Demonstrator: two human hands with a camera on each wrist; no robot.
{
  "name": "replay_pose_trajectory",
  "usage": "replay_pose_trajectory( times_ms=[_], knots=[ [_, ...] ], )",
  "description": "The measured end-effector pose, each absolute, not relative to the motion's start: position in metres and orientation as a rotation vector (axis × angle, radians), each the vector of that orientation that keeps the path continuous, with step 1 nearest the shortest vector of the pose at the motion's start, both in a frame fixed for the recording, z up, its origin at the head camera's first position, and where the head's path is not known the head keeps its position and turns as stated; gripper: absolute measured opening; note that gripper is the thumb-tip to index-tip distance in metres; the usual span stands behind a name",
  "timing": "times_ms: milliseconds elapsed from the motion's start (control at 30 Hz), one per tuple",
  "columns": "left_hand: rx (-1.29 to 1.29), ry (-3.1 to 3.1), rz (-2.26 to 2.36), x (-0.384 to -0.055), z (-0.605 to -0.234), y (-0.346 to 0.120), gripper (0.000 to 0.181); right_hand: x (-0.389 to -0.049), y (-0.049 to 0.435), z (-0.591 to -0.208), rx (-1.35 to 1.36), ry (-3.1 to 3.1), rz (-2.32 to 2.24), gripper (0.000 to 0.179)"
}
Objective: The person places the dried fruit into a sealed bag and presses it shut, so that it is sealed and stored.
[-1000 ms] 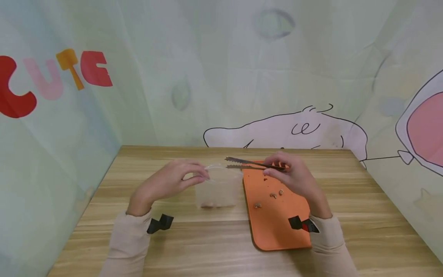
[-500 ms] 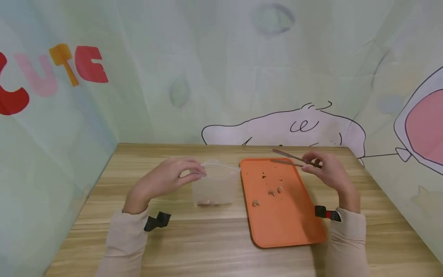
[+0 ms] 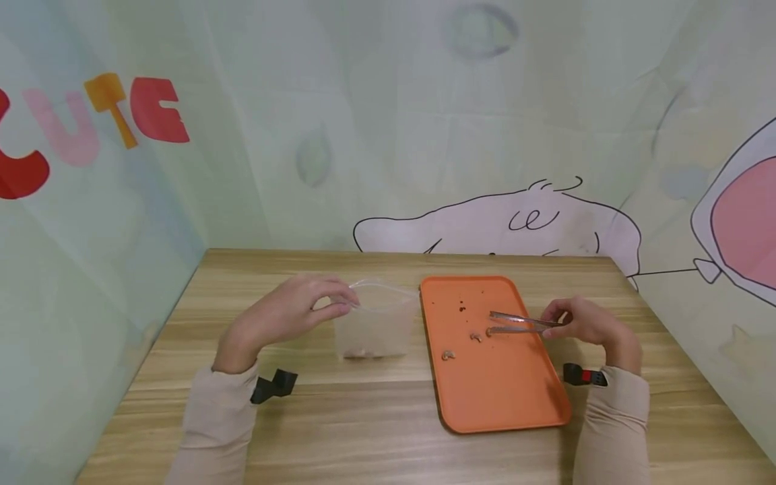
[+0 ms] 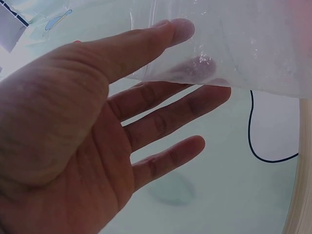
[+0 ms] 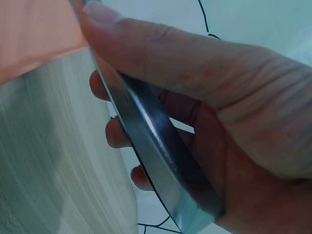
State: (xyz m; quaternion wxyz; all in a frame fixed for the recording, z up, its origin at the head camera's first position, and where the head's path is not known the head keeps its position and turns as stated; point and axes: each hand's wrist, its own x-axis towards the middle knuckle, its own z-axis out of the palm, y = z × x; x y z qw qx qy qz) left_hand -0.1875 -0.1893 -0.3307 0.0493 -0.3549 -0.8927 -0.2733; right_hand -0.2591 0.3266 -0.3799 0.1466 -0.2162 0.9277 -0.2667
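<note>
My left hand (image 3: 291, 311) pinches the top edge of a clear zip bag (image 3: 376, 331), which stands upright on the table with its mouth gaping. Along the bag's bottom lie a few small brownish pieces (image 3: 364, 353). In the left wrist view the thumb and forefinger meet at the bag film (image 4: 253, 48), other fingers spread behind. My right hand (image 3: 589, 325) grips metal tongs (image 3: 523, 329) between thumb and fingers. Their arms are apart, low over the orange tray (image 3: 503, 397), one tip overlapping a curled cashew-like nut. Two similar nuts (image 3: 448, 355) lie nearby on the tray.
Dark crumbs (image 3: 462, 307) dot the tray's far half. A wooden table (image 3: 339, 424) carries everything, and printed cloth walls (image 3: 388, 135) rise behind it and on both sides. The tray stands just right of the bag.
My right hand has moved the tongs from beside the bag's mouth rightward, then down over the tray's nuts. My left hand stays at the bag's edge. The head view has shifted slightly.
</note>
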Motion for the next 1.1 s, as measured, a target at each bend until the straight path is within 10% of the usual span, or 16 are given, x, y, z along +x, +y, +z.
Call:
replay_pose_trajectory(
  times_ms=[1100],
  knots=[
    [-1.105,-2.704,-0.834,-0.188,-0.332,-0.186,0.014,-0.245,0.261,-0.339,-1.116,3.183,-0.968,0.014]
  ],
)
